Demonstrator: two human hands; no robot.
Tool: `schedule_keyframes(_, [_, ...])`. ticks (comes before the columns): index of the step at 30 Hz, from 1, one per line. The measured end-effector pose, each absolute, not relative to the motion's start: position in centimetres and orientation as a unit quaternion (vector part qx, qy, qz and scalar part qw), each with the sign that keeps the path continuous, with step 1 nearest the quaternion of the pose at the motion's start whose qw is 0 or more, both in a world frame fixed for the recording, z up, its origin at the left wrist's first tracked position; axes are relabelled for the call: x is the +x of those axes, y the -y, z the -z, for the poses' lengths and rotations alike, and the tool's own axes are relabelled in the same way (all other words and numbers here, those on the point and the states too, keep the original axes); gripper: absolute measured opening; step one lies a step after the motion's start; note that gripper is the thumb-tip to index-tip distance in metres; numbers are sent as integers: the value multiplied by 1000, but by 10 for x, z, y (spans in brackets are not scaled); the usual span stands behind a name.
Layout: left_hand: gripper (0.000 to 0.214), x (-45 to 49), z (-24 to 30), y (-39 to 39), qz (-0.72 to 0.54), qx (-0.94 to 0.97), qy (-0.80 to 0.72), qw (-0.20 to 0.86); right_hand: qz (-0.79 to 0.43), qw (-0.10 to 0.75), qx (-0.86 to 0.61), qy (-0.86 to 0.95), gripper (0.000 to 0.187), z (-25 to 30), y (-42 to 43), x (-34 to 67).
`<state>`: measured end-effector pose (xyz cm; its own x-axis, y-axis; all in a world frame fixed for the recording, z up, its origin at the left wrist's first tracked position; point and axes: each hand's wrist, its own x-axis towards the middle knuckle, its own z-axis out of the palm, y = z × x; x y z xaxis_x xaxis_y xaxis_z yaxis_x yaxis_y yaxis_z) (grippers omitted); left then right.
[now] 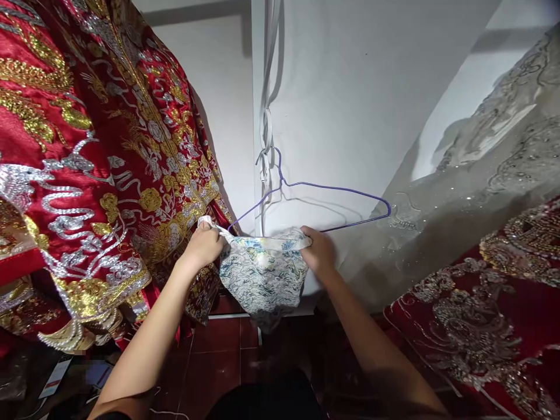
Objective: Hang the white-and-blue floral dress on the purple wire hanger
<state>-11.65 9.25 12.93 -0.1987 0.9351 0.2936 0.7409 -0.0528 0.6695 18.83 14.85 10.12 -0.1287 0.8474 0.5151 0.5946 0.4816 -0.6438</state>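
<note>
A small white garment with a blue, green and yellow pattern is stretched between my two hands, its kind not plain. My left hand pinches the white end at its upper left corner. Closed on the upper right corner is my right hand, slightly blurred. Behind the garment, a purple wire hanger hangs by its hook from a white ring strap at the wall. The cloth hides part of the hanger's lower bar; I cannot tell whether it is looped over the bar.
Red jackets with gold and silver embroidery hang at the left. To the right are a sheer beaded fabric and a dark red beaded garment. Below lies a red tiled floor, with a power strip at lower left.
</note>
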Motion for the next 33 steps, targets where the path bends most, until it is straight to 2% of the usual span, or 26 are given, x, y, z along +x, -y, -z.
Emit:
schedule_keyframes(3, [28,-117,-120,-91,-356,612,-690,151,-167,448,-490,729,11,-100,-149,186])
schedule_keyframes(5, [25,-117,-114,-86,-375,615,-679,141,-188,445,-486,729,11,-100,-151,186])
schedule_keyframes(11, [8,-99,-132,-74,-439,704,-558,22,-265,429,-427,751,12,-101,-151,174])
schedule_keyframes(14, [13,-84,-155,-83,-442,741,-505,-7,-308,446,-379,750,9,-97,-144,160])
schedule_keyframes(16, [24,-78,-166,-94,-447,747,-493,-7,-335,452,-353,748,11,-96,-136,155])
schedule_keyframes(20, [38,-83,-175,-110,-421,766,-484,-28,-338,433,-335,765,42,-104,-112,173])
schedule_keyframes(23, [36,-94,-179,-111,-406,768,-491,-72,-304,500,-372,720,64,-115,-97,207])
schedule_keyframes(26, [33,-101,-184,-107,-399,772,-482,-112,-267,574,-415,654,74,-132,-97,240])
schedule_keyframes(30, [30,-100,-185,-103,-413,767,-473,-134,-241,520,-475,669,68,-161,-115,262])
schedule_keyframes(33, [29,-102,-182,-102,-416,743,-505,-143,-200,420,-492,736,48,-180,-127,266])
